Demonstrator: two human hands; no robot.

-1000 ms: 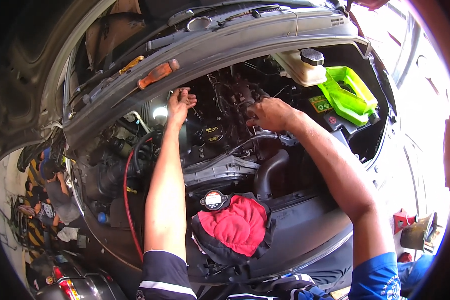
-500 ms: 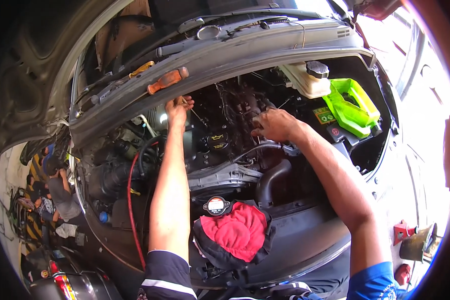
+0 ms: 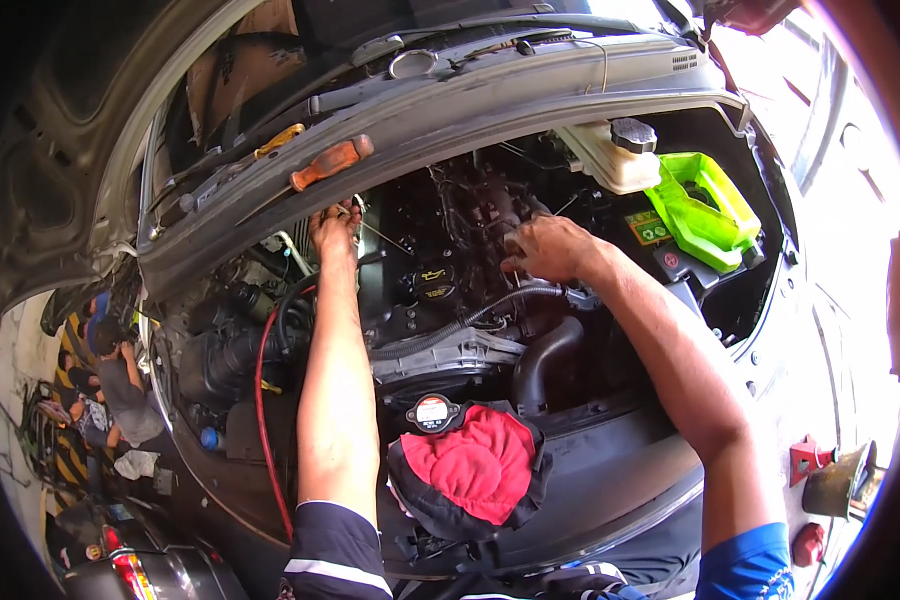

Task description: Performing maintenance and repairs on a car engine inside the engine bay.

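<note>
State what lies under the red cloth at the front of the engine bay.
Under the red cloth lies a dark fabric, its edges showing round it, beside a round radiator cap. Whatever sits beneath the dark fabric is covered.

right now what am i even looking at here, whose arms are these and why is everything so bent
This is one view from a wide fisheye camera worn on a person's head, looking down at their own bare arms; the lens bends straight edges. They lean into an open car engine bay. The left hand reaches deep at the back of the bay, and the right hand rests on the dark engine top; whether either grips anything is hidden. An orange-handled screwdriver lies on the ledge under the windscreen. A red cloth lies on the front edge beside a round cap. A bright green cover sits to the right.
</note>
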